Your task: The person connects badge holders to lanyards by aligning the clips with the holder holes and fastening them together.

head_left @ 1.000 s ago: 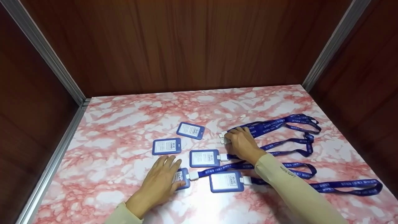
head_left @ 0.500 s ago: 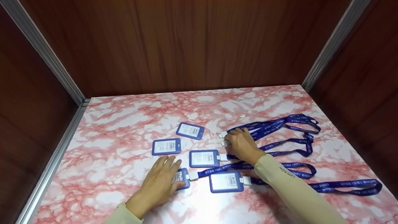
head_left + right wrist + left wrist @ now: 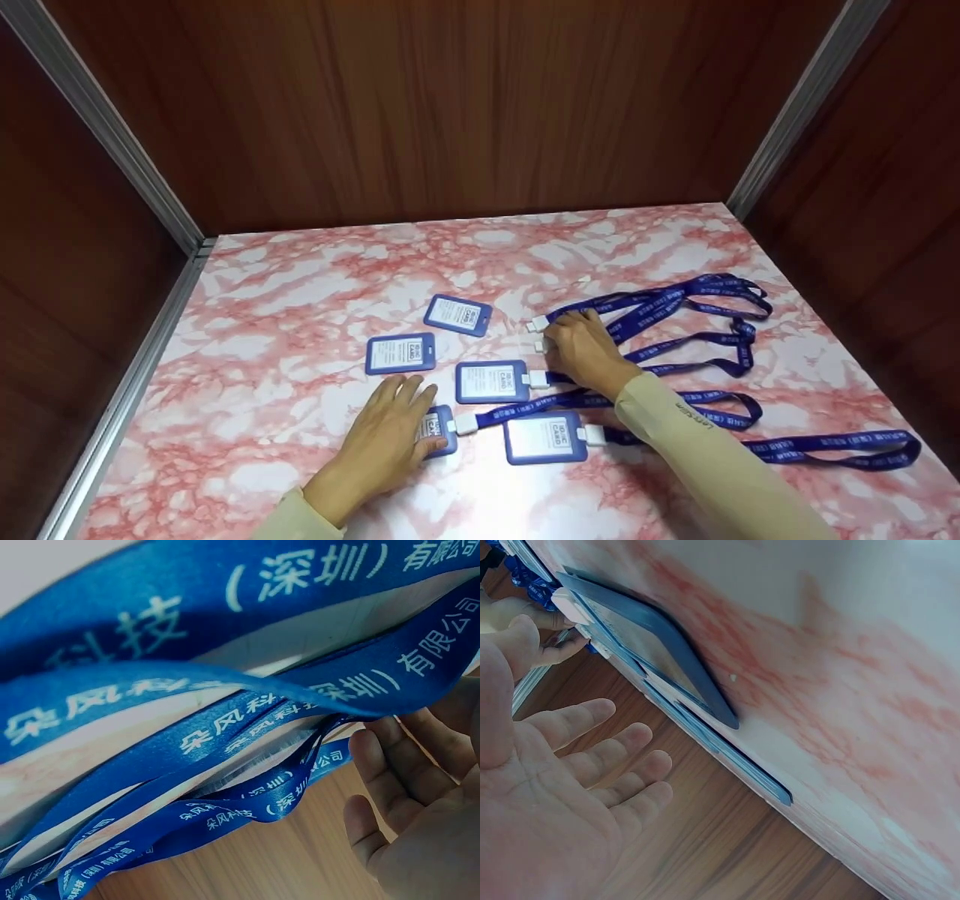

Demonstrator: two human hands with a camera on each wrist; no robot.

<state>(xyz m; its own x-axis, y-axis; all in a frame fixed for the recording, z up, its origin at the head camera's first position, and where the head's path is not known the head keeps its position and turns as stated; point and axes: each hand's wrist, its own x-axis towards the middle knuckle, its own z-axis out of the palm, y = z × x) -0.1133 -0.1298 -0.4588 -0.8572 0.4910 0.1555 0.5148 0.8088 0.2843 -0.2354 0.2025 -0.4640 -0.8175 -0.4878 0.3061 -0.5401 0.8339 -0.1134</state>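
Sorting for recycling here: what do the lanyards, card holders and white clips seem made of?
Lanyards: probably woven synthetic fabric, satiny; the printed bands twist softly and show a sheen.
Card holders: likely plastic, smooth, with stiff, round-cornered frames.
White clips: perhaps smooth plastic too, by their plain, opaque look.

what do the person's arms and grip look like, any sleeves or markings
The left sleeve and right sleeve are beige, fairly close-fitting and wrist-length; small dark lettering runs along the right one. The left grip and right grip are bare, with no gloves.
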